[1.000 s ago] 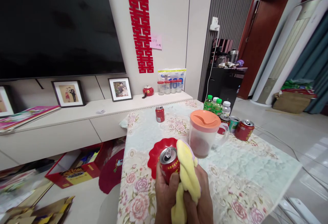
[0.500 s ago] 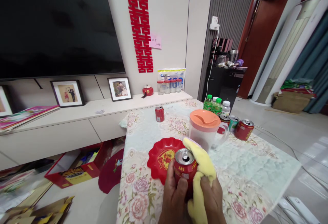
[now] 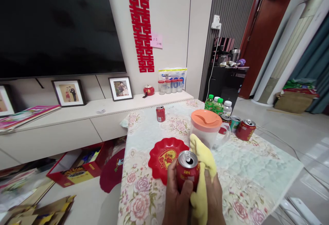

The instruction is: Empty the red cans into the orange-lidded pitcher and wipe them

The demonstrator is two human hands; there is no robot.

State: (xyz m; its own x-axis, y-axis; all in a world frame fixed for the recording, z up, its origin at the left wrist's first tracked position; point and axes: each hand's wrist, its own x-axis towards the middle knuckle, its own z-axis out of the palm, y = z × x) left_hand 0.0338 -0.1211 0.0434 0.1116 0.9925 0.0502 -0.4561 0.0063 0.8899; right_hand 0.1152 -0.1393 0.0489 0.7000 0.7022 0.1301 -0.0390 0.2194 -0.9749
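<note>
My left hand [image 3: 177,196] is wrapped round an opened red drink can [image 3: 187,173], held upright above the near part of the table. In my right hand [image 3: 213,194] is a yellow cloth [image 3: 203,153], pressed against the can's right side. A red scalloped plate [image 3: 155,163] with a gold design lies just beyond and left of the can. Behind the cloth stands a clear plastic pitcher [image 3: 202,134] with an orange lid [image 3: 206,118]. The can's lower part is hidden by my fingers.
On the flowered tablecloth [image 3: 144,197], another red can [image 3: 160,114] stands at the back. More cans [image 3: 246,130] and green-capped bottles [image 3: 218,106] cluster right of the pitcher. Beyond is a white cabinet [image 3: 77,115] with photo frames and jars. A red stool [image 3: 111,170] is at the left.
The can has turned in my left hand, its lettering and pull tab now facing differently. The cloth has shifted slightly right along the can. The view has moved very little.
</note>
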